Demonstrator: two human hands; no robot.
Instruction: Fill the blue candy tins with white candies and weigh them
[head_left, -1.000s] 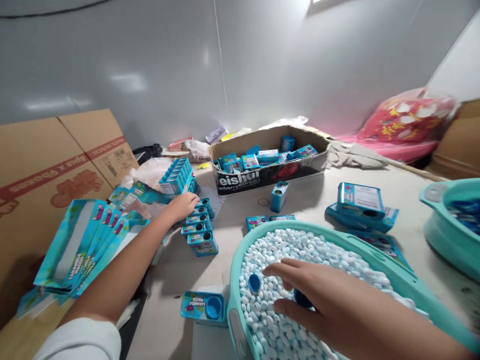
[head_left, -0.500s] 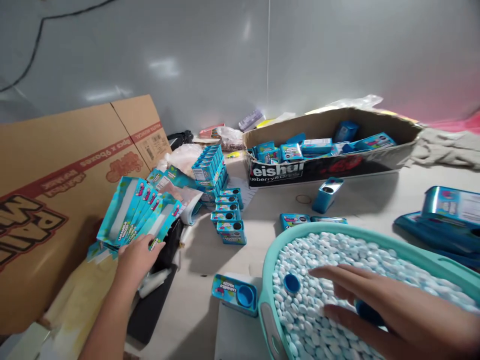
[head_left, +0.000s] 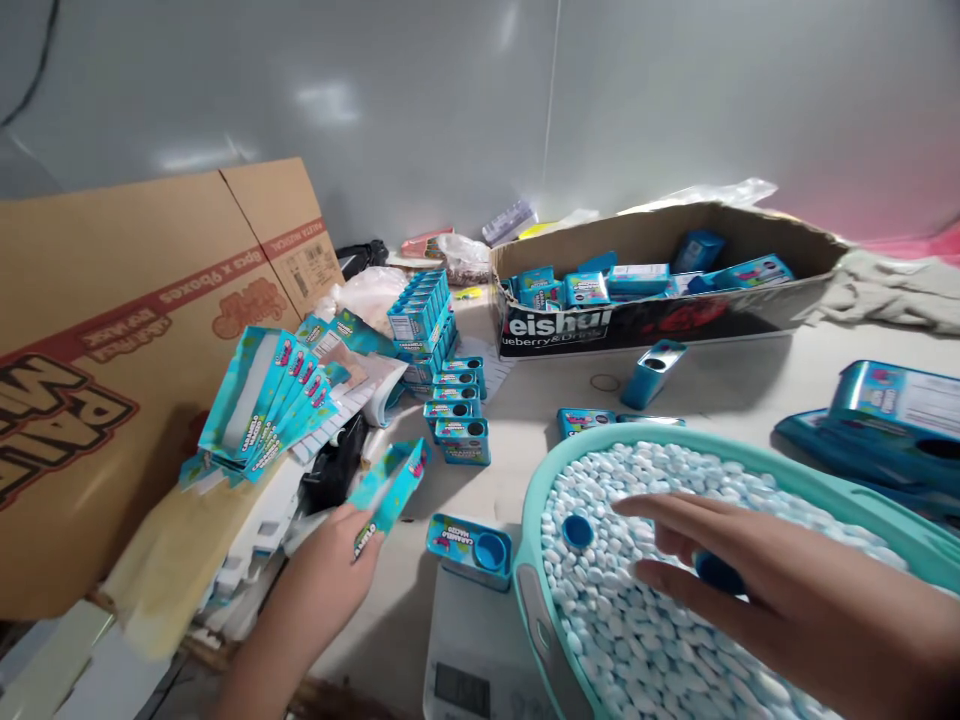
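My left hand pinches a flat blue printed packaging card above the table. It is apart from the fanned stack of similar cards. My right hand hovers with stretched fingers over a turquoise tub of pale blue and white candies. One small blue cup lies on the candies. Another blue cup shows partly beneath my right hand; whether it touches the palm is hidden. A blue tin with a round blue cup on top rests on a white scale.
Several blue tins stand in a row, with stacked ones behind. An open carton at the back holds more. Large cardboard leans at left. Blue packets and a tin lie at right.
My left hand has pulled one card off the fanned stack and moved right and down with it. My right hand stays over the candies. The view has shifted slightly.
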